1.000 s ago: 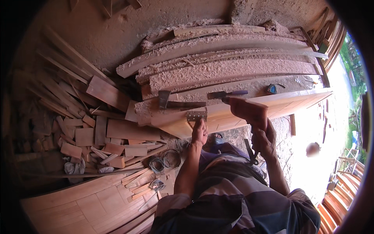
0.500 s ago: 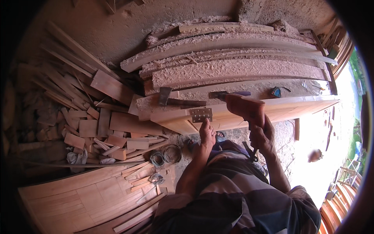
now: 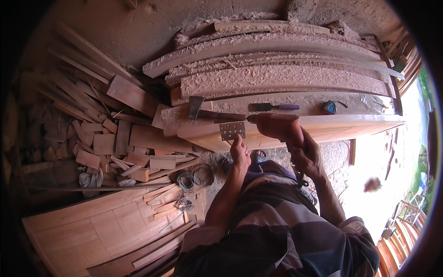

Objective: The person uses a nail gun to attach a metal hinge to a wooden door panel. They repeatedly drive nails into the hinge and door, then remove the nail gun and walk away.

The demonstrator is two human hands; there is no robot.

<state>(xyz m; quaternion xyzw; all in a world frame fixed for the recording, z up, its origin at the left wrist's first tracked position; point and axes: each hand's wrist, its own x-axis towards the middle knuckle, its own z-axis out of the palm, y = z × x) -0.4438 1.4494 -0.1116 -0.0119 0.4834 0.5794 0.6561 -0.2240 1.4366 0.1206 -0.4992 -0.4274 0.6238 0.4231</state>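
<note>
The metal hinge (image 3: 232, 130) lies flat on the narrow edge of a long wooden board (image 3: 323, 127), just above the picture's centre. The left hand (image 3: 240, 152) presses it from 6 o'clock with closed fingers, while the right hand (image 3: 307, 154) is wrapped around an orange power drill (image 3: 277, 125) whose nose points at the hinge from 3 o'clock. The plate looks seated, though whether any screw is in cannot be told, so the fastening seems under way rather than finished. At 12 o'clock, sawdust-covered planks (image 3: 277, 78) carry a chisel (image 3: 272, 107) and a small blue tool (image 3: 329, 108) (neither blocks the drill). Offcuts (image 3: 115, 143) pile at 9 o'clock.
</note>
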